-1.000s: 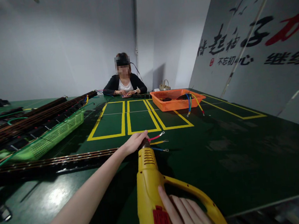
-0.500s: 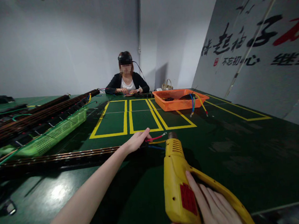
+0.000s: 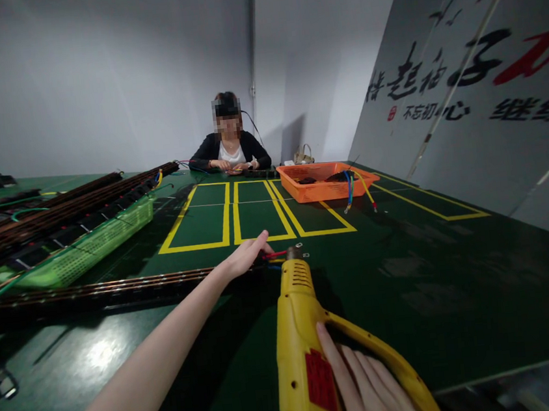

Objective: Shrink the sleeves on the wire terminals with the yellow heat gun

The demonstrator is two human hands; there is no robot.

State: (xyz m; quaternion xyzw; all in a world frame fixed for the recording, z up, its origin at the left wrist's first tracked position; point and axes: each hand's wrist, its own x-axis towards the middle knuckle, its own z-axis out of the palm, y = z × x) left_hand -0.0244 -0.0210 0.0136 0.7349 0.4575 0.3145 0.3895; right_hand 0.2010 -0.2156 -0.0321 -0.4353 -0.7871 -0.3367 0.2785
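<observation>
My right hand (image 3: pixel 369 385) is wrapped around the handle of a yellow heat gun (image 3: pixel 296 347) with a red label. The gun's metal nozzle (image 3: pixel 294 253) points away from me and overlaps the coloured wires. My left hand (image 3: pixel 247 258) is closed over the right end of a long black bar with copper strips (image 3: pixel 131 287), which lies across the table. From under the fingers come a red wire (image 3: pixel 274 254) and yellow and blue wires, with metal lugs (image 3: pixel 300 246) at the tips beyond the nozzle. Most of my left fingers are hidden behind the hand.
An orange basket (image 3: pixel 302 193) with dark parts and hanging wires stands at the back. On the left, similar long bars (image 3: pixel 74 220) lie over a green basket (image 3: pixel 106 243). Yellow tape lines (image 3: pixel 229 217) mark the green table (image 3: pixel 443 318). Another person (image 3: pixel 229 151) sits opposite.
The heat gun has moved left, and its nozzle now overlaps the wires beside my left hand. The whole view has shifted slightly. My left hand keeps its place on the bar.
</observation>
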